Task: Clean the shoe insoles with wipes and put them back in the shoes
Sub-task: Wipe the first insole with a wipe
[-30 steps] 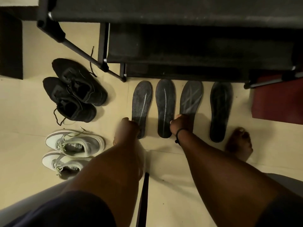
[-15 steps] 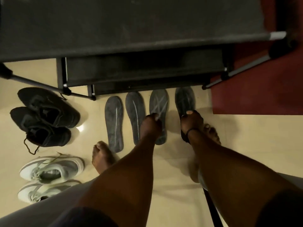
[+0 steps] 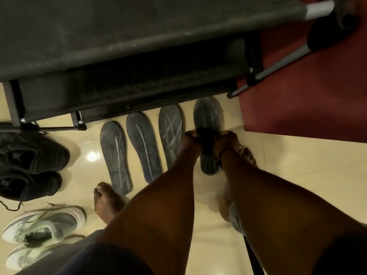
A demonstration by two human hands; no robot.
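- Four dark insoles lie side by side on the pale floor (image 3: 288,175), toes toward the black shoe rack (image 3: 123,56) at 12 o'clock; the row probably keeps them sorted for wiping and return.
- Both hands meet at the rightmost insole (image 3: 207,116), at about 1 o'clock from the view's middle. The left hand (image 3: 189,141) curls on its left edge and the right hand (image 3: 226,142) on its right edge, each seeming to pinch the rim at mid-length. This reads as a lift or a straightening; which, I cannot tell.
- Between the two hands something dark covers the insole's middle. Whether it is shadow or a cloth cannot be made out, and no wipe is plainly visible.
- The other three, the crossed-line insole (image 3: 170,133), the middle insole (image 3: 144,147) and the leftmost insole (image 3: 115,155), rest untouched at 11 to 12 o'clock.
- The shoes serve as the containers. The black shoes (image 3: 29,165) at 9 o'clock and the grey-white sneakers (image 3: 43,229) at 8 o'clock stand with openings up; the insides are too dark to see, but with four insoles out they are likely empty.
- A bare foot (image 3: 107,201) is planted just below the leftmost insole.
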